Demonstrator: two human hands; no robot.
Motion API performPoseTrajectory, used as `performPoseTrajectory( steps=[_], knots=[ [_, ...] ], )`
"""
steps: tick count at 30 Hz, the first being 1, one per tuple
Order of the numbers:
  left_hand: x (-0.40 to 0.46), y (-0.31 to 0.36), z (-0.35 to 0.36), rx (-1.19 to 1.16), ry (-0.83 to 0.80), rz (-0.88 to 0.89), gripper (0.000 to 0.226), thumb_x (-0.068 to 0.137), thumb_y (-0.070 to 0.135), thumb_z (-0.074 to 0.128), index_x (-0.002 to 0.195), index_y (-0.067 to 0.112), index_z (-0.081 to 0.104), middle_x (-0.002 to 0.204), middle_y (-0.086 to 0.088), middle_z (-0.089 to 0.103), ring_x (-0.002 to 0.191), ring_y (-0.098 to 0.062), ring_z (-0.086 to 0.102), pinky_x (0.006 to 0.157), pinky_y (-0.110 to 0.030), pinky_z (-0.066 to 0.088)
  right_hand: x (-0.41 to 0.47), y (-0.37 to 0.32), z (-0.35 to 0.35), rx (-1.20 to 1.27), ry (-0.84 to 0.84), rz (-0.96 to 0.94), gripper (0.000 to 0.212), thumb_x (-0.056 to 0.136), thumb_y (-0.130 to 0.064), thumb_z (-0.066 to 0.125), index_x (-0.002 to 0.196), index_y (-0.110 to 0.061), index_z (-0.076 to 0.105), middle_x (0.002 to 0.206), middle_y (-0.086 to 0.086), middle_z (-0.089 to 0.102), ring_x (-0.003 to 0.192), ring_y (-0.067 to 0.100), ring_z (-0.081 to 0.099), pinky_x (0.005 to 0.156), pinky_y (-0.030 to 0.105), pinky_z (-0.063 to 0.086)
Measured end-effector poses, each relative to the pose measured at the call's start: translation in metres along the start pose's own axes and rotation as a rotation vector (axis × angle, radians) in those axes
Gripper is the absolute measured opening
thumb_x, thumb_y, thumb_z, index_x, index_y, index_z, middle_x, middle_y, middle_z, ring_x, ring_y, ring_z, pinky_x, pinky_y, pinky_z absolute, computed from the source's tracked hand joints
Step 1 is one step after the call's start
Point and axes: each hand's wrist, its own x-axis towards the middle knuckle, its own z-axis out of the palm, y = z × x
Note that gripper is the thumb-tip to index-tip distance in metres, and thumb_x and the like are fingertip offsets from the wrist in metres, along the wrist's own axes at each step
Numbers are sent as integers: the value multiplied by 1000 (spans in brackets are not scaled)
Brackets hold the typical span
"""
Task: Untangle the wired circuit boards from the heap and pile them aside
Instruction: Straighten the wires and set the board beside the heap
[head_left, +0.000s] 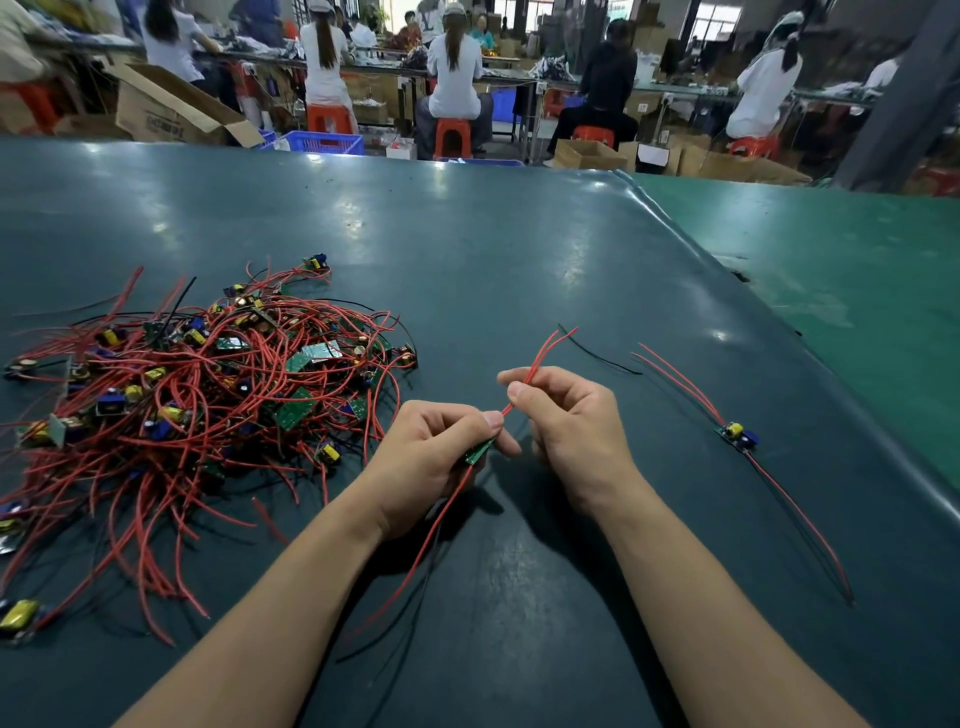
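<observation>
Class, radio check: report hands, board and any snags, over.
Left hand grips a green board; right hand pinches its red wires. One freed board lies at right. Heap still tangled at left.

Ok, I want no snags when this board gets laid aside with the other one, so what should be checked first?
1. Left hand grips the board: ok.
2. Right hand pinches its red leads: ok.
3. Board free of the heap: ok, it is held apart from it.
4. Trailing wires clear of the heap: ok, though their ends are hard to trace.
5. Drop spot beside the set-aside board: ok, bare mat around it.
6. Loose black wire on the mat: cannot tell whose.
</observation>
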Motion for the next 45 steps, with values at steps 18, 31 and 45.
performPoseTrajectory(
  steps=[18,31,45],
  knots=[
    [0,-4,-4,61,-62,0,33,85,35,61,70,8,75,44,-7,33,37,-14,24,42,-21,18,1,-2,-1,112,222,7,15,91,-3,64,98,-11,74,91,-2,77,45,6,53,40,18,38],
    [-2,-3,-5,60,-67,-5,31,86,29,59,68,9,75,42,-3,37,35,-14,26,41,-19,20,5,1,-6,46,153,-29,20,98,-4,49,103,-20,61,78,5,76,37,11,50,37,21,39],
    [-1,1,-3,32,-63,-30,31,84,26,57,63,9,73,40,-3,36,33,-14,26,41,-20,17,13,0,-18,170,332,11,17,101,-15,51,100,-15,68,67,3,73,36,11,50,36,20,39]
  ],
)
